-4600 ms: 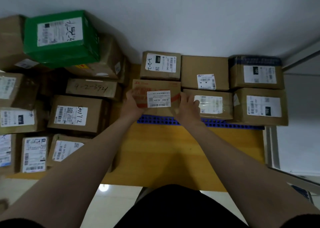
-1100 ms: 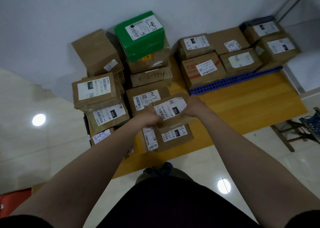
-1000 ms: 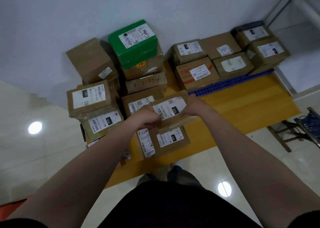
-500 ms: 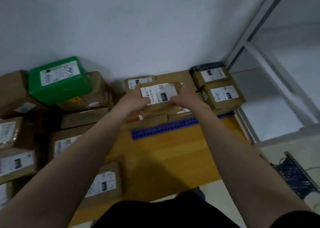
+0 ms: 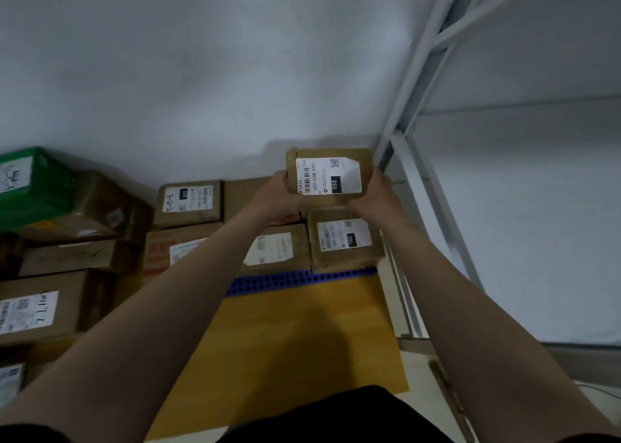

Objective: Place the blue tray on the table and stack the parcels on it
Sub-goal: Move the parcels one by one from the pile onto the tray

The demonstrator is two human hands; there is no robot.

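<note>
A brown parcel labelled 032 [image 5: 327,175] is held between my left hand [image 5: 284,195] and my right hand [image 5: 374,195], over the far right corner of the stack. Below it lie several brown parcels on the blue tray [image 5: 302,279], among them one labelled 102 [image 5: 346,241], one with a plain white label [image 5: 274,249] and one with red print [image 5: 168,251]. Only the tray's perforated front edge shows. The tray rests on the yellow wooden table [image 5: 295,335]. What lies directly under the held parcel is hidden.
A pile of parcels fills the left side, topped by a green box [image 5: 30,184] with brown boxes [image 5: 37,308] below. A white metal shelf frame [image 5: 413,113] stands right of the table. A white wall is behind.
Both hands have carried the 032 parcel from the left pile across to the tray and further right and back, over the far right corner. My view has swung right.
</note>
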